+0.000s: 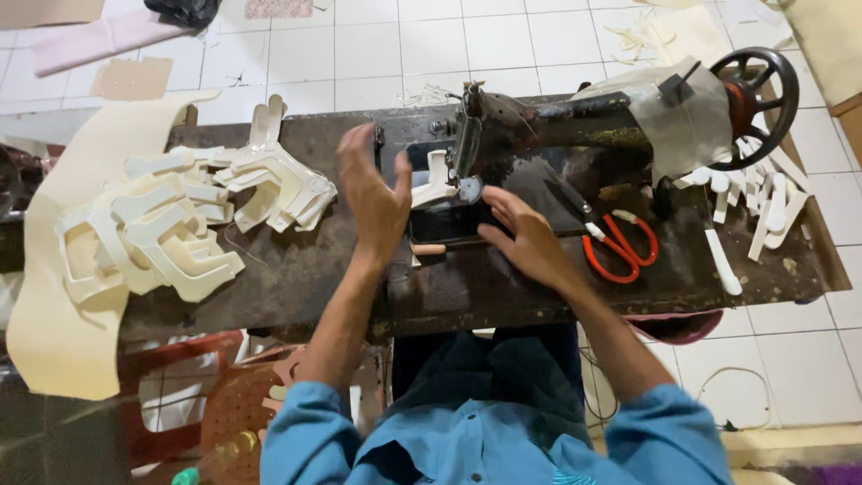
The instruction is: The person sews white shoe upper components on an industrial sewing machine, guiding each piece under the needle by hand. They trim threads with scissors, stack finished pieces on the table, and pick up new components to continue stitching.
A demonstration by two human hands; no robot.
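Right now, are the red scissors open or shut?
Open. The scissors lie flat on the table right of the right hand, their two red handle loops spread apart.

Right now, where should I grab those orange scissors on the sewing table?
Take the scissors by the orange loop handles, coming from the right hand side. The loops lie flat and open toward you, while the blades point away toward the sewing machine.
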